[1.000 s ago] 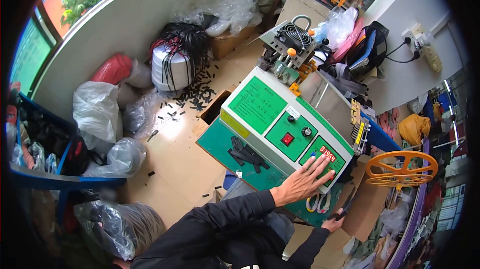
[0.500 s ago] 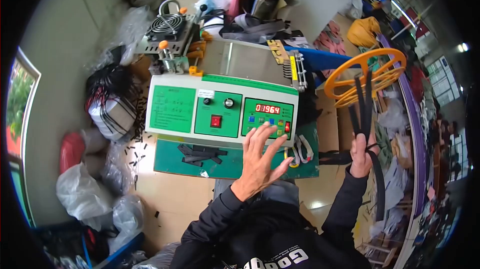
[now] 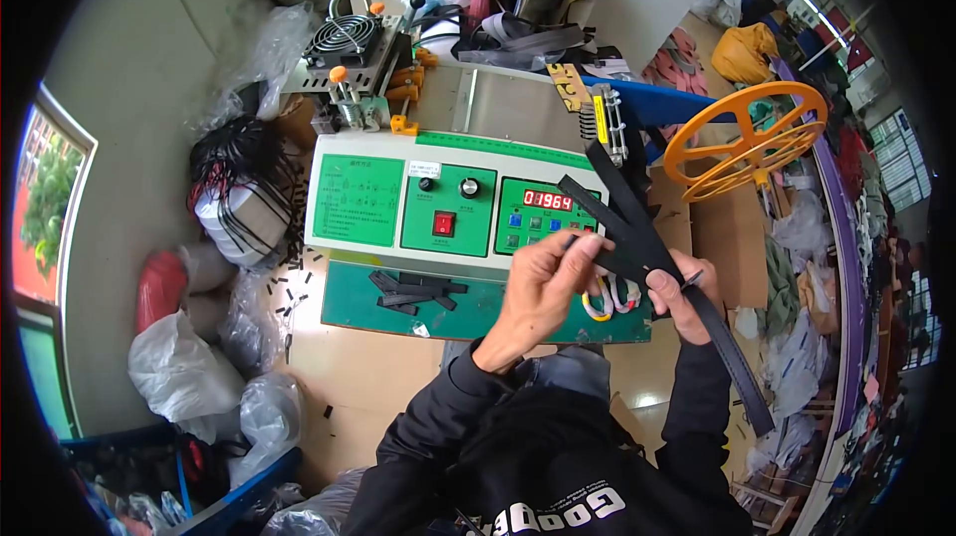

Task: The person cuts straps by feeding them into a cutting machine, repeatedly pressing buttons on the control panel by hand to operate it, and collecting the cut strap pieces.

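Note:
My right hand [image 3: 687, 297] is closed around a bundle of black straps [image 3: 637, 227], held up in front of the machine's right end. The strap ends fan out toward the upper left, and one long strap hangs below the hand. My left hand [image 3: 543, 287] is pinched at the near edge of the bundle, with a bit of black strap at its fingertips. Behind both hands stands a white and green strap-cutting machine [image 3: 453, 203], its red display reading 01964. Scissors [image 3: 599, 307] with pale handles, partly hidden, lie on the green bench below the straps.
Short black strap pieces [image 3: 413, 292] lie on the green bench top [image 3: 478, 317]. An orange reel [image 3: 747, 138] stands at the right. A fan unit [image 3: 344, 36] sits at the machine's back left. Plastic bags [image 3: 179, 367] and scattered black offcuts are on the left floor.
My left hand has left the machine's button panel and now pinches at the straps. My right hand has brought the bundle leftward from beside the reel. The view has shifted slightly.

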`<state>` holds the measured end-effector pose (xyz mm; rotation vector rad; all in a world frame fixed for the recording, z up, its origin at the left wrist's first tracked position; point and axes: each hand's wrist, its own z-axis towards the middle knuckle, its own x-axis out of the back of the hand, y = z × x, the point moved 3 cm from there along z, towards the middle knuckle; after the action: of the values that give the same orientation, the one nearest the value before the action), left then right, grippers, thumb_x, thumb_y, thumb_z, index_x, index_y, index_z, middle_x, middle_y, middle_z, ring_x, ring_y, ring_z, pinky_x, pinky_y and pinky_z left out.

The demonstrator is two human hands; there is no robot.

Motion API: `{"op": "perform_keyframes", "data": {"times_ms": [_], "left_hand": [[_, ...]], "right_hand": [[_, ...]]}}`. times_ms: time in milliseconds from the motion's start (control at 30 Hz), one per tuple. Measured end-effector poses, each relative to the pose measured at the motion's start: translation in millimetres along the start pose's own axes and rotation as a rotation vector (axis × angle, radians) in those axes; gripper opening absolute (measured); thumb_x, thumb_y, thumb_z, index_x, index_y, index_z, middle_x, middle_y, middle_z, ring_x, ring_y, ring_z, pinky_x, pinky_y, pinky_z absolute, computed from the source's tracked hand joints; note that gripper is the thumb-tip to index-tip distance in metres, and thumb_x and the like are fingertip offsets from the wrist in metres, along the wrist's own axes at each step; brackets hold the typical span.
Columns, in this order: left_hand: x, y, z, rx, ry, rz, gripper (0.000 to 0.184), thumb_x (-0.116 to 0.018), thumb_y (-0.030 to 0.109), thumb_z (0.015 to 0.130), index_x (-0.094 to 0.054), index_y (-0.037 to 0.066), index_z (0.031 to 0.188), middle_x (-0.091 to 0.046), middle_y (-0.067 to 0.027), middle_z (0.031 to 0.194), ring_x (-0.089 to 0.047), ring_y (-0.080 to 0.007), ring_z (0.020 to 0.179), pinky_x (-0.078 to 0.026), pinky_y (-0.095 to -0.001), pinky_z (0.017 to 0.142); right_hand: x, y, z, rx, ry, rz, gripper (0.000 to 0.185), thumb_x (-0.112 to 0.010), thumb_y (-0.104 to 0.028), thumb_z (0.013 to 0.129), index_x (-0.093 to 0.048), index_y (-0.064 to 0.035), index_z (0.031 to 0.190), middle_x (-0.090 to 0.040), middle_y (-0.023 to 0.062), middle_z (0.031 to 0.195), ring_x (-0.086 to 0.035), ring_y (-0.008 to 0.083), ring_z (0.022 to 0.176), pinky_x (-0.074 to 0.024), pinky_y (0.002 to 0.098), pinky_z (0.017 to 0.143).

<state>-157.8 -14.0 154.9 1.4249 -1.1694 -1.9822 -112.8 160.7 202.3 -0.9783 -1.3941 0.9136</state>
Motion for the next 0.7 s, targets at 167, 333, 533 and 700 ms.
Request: {"op": "perform_keyframes", "data": {"times_ms": [167,333,533,700], "left_hand": [[31.4,14.4,10.3,-0.027,0.194,-0.093,0.026,-0.048,0.019,0.093,-0.057,-0.004,0.100,-0.058,-0.0076,0.069,-0.056,-0.0116,0.057,-0.046,-0.0196,0.058],[50.6,19.2,14.5,-0.072,0.312,-0.223,0.029,-0.047,0.021,0.094,-0.055,-0.004,0.105,-0.058,-0.0076,0.077,-0.055,-0.0115,0.063,-0.046,-0.0201,0.061],[59.9,10.4,3.5,-0.131,0.367,-0.193,0.031,-0.046,0.021,0.094,-0.050,-0.003,0.113,-0.058,-0.0083,0.085,-0.056,-0.0127,0.075,-0.046,-0.0220,0.069],[62.7,-8.6,-29.3,-0.053,0.333,-0.055,0.029,-0.045,0.019,0.094,-0.052,-0.002,0.111,-0.058,-0.0089,0.086,-0.055,-0.0147,0.080,-0.044,-0.0256,0.075]], "right_hand": [[26.6,12.6,18.0,-0.028,-0.011,0.025,0.025,-0.061,-0.025,0.079,-0.050,-0.0065,0.067,-0.042,-0.0026,0.051,-0.035,0.0066,0.046,-0.0279,0.0187,0.045],[32.7,-2.9,56.4,0.051,-0.053,-0.071,0.025,-0.059,-0.029,0.079,-0.055,-0.0042,0.081,-0.042,-0.0044,0.056,-0.033,0.0034,0.044,-0.0222,0.0160,0.041],[11.3,-51.9,128.5,0.119,-0.036,-0.108,0.026,-0.061,-0.032,0.081,-0.052,-0.0098,0.071,-0.039,-0.0066,0.049,-0.027,0.0035,0.039,-0.0185,0.0182,0.038],[-19.4,-72.0,192.9,0.257,-0.158,-0.092,0.032,-0.062,-0.032,0.082,-0.050,-0.0105,0.062,-0.041,-0.0049,0.049,-0.028,0.0040,0.038,-0.0199,0.0176,0.037]]}}
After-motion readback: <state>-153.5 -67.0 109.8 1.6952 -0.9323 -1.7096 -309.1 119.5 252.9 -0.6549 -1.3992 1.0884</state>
